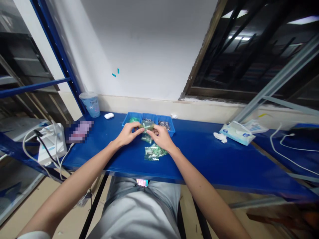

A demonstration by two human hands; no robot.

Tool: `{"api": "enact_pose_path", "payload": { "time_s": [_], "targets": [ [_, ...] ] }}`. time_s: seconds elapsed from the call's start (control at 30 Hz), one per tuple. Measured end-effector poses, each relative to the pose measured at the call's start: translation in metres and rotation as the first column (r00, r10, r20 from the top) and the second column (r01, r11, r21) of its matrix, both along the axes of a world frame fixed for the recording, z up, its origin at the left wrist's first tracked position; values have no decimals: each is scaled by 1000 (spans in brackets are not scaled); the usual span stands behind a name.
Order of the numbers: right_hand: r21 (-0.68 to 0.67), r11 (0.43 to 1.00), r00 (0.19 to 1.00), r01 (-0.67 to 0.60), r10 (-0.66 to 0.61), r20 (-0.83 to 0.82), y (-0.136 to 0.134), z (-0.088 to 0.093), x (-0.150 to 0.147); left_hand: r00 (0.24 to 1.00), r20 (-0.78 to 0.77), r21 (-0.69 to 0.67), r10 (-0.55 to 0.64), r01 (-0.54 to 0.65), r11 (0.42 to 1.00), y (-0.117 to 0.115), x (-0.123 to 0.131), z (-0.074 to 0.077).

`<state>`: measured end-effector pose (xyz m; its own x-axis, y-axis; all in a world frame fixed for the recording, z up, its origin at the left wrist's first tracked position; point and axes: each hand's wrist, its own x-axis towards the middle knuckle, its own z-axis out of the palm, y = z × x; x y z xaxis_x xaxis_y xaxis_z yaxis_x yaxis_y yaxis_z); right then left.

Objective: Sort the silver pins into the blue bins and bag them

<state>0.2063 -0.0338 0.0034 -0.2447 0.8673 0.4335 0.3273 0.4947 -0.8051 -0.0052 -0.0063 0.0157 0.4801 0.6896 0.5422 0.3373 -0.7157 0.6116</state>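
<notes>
A small clear packet [149, 124] is pinched above the bench [199, 156] by the fingers of the left hand [128, 133], at 9 o'clock, and right hand [163, 136], at 4. Blue trays [171, 132] are seen at 12, loose packets [151, 153] near 5.

Your hands [130, 133] partly cover the green packet [147, 138], while coarse pixels blur a pinkish item [81, 131] beyond telling near the left edge of the surface [206, 159].
</notes>
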Motion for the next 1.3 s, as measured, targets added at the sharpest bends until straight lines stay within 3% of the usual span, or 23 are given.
{"api": "enact_pose_path", "payload": {
  "time_s": [0.23, 0.37, 0.5, 0.87, 1.0, 1.1, 1.3],
  "targets": [
    [-33, 998, 994, -50, 46, -99, -2, 2, -2, 1000, 21, 6, 15, -15, 1000, 0, -2, 1],
    [-80, 992, 994, -98, 94, -46, -1, 2, 1, 1000, 19, -5, -11, 12, 1000, 4, -1, -5],
    [-31, 997, 998, -67, 68, 12, -2, 4, 1, 999, -18, -21, -40, 40, 999, 5, -2, -6],
    [-83, 985, 987, -154, 148, -64, 1, 4, 4, 995, 31, -163, -98, 102, 981, 4, 1, -7],
    [62, 996, 996, -72, 69, 47, -2, 7, 4, 1000, -26, -86, -16, 14, 996, 4, 0, -8],
    [166, 986, 994, -32, 13, 111, -1, 8, 2, 998, -58, -30, -23, 22, 999, 5, 1, -9],
    [231, 973, 987, 32, -67, 143, -3, 3, -3, 1000, -16, -33, -7, 6, 999, 7, 1, -11]
  ]
}}
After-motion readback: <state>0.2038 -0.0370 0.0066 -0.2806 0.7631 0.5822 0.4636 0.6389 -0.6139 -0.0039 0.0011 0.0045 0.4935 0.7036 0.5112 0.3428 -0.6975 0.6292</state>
